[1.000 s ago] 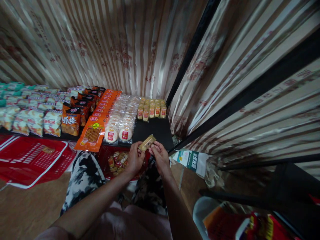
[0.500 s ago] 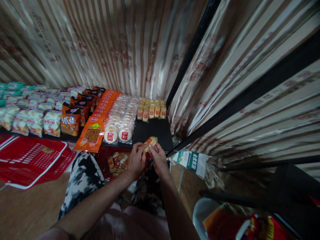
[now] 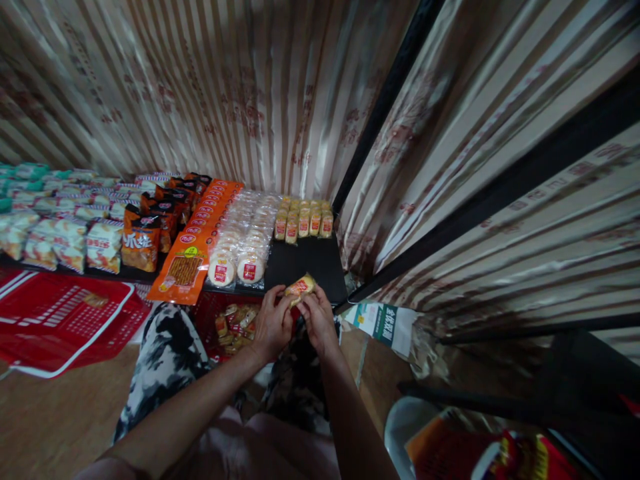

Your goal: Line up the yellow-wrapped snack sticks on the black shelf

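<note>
Between my two hands is a small wrapped snack cake [image 3: 300, 288], yellowish with a red and white label facing up. My left hand [image 3: 274, 321] pinches its left end, and my right hand [image 3: 318, 319] grips its right side from below. Both hands are over the front edge of the black shelf [image 3: 320, 261]. Farther back on that shelf stand rows of similar small yellow packs [image 3: 304, 220]. Below my left hand a red basket [image 3: 204, 320] holds several more wrapped pieces [image 3: 235, 327].
Left along the shelf lie round crackers in clear wrap [image 3: 250, 267], orange snack packets [image 3: 187, 267], dark orange bags [image 3: 141, 240] and white bags [image 3: 104, 243]. A red basket [image 3: 70, 327] is at lower left. Black frame bars [image 3: 385, 107] and a striped curtain [image 3: 240, 87] enclose the back and right.
The snack cake has been turned in my fingers, so its red label now faces up. Both hands stay in nearly the same place.
</note>
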Demonstrator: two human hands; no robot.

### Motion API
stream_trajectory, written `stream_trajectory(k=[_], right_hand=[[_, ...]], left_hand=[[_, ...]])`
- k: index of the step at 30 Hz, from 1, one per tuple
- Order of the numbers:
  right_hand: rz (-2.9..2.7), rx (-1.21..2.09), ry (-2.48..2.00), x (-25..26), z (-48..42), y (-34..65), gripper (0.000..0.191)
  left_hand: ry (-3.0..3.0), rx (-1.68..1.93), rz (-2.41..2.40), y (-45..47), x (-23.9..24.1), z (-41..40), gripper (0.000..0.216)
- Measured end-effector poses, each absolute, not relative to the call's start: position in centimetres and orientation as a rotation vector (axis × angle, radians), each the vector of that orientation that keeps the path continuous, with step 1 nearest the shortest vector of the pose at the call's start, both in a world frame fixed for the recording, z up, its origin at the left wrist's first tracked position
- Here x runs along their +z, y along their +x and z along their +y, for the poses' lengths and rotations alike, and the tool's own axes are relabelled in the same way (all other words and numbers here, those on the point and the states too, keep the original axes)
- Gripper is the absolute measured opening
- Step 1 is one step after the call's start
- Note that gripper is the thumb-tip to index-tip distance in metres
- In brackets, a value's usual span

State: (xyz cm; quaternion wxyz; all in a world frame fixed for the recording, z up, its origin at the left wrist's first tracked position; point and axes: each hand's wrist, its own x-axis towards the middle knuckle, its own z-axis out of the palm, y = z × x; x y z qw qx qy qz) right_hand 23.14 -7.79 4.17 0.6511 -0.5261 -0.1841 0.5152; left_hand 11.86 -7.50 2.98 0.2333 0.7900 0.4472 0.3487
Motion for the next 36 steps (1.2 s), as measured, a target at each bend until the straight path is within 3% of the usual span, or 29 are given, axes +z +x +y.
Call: stream_trajectory(k=[7,14,22,26,30,36], right_hand=[[-0.287,1.19,-1.094,4.5,-7.9,23.2,0.069],[-0.308,1.091,-1.133,4.0,-7.6,23.2,0.052],[-0.321,1.003,-1.199,2.9,-7.4,22.8,0.051],[-0.525,0.932,-1.294,2.0,-7.6,23.4,0.042],[-0.897,0.597,-1.56,2.0,-7.6,24.6,0.031],[-1.419,0.148,-1.755,3.2,-7.6,25.8,0.035]], left_hand=[[2.124,1.003,1.208,12.0,2.8,-7.4,0.038],[1.937,1.065,1.241,12.9,3.2,-6.8,0.036],[1.445,1.057,1.255,14.4,2.6,-5.9,0.035],[1.338,1.084,1.266,15.0,2.2,-4.4,0.032],[1.344,1.081,1.266,15.3,2.9,-3.1,0.03],[1.456,1.103,1.258,15.7,3.6,-2.1,0.026]])
